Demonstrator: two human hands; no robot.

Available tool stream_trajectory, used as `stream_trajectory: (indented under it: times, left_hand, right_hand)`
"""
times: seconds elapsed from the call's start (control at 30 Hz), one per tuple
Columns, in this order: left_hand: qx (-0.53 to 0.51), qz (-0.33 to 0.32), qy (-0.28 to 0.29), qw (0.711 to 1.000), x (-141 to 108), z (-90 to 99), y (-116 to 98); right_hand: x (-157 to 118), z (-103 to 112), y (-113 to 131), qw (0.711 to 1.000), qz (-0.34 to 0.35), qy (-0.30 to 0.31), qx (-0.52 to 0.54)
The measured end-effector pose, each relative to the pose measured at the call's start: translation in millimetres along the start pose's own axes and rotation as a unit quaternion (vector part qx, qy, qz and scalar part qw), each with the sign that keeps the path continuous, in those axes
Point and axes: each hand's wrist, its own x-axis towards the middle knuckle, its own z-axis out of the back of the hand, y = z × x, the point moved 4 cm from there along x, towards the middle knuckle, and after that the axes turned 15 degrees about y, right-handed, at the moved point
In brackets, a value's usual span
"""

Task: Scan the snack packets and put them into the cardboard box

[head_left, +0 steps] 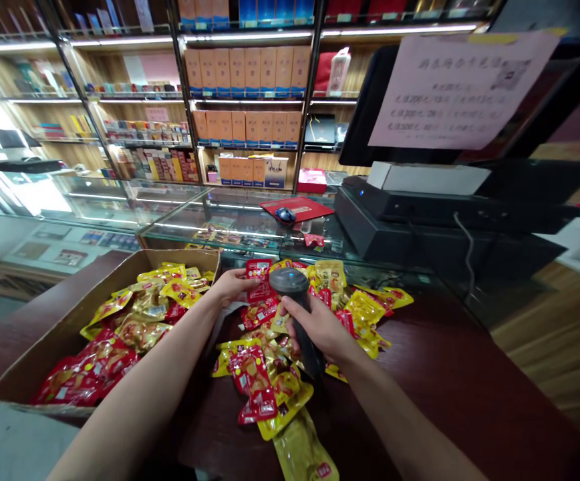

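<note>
My left hand (pixel 234 286) pinches a small red snack packet (pixel 258 279), held up over the pile. In my right hand (pixel 320 327) is a black handheld scanner (pixel 290 283), its grey head close to the right side of that packet. Below and around both hands, red and yellow packets (pixel 252 381) lie heaped on the dark red-brown counter (pixel 420 394). To the left, an open cardboard box (pixel 44 341) holds more red, yellow and gold packets (pixel 144 304).
Behind the pile is a glass display counter (pixel 180 217) with a red sheet (pixel 303 208) and a blue mouse (pixel 284 214). A monitor bearing a paper notice (pixel 460 93) stands at the right on a black base (pixel 385 227). Shelves of boxed goods line the back wall.
</note>
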Motion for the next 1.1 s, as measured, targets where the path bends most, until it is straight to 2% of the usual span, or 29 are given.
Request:
stream_trajectory:
  times: [0.47,1.1]
  left_hand:
    - [0.089,0.031,0.044,0.995,1.3,-5.0,9.4]
    - [0.079,0.041,0.039,0.995,-2.6,-7.8,5.0]
  right_hand:
    - [-2.7,2.0,4.2,1.000,0.013,-0.003,-0.007]
    - [-0.8,5.1,0.8,1.000,0.011,-0.005,0.002]
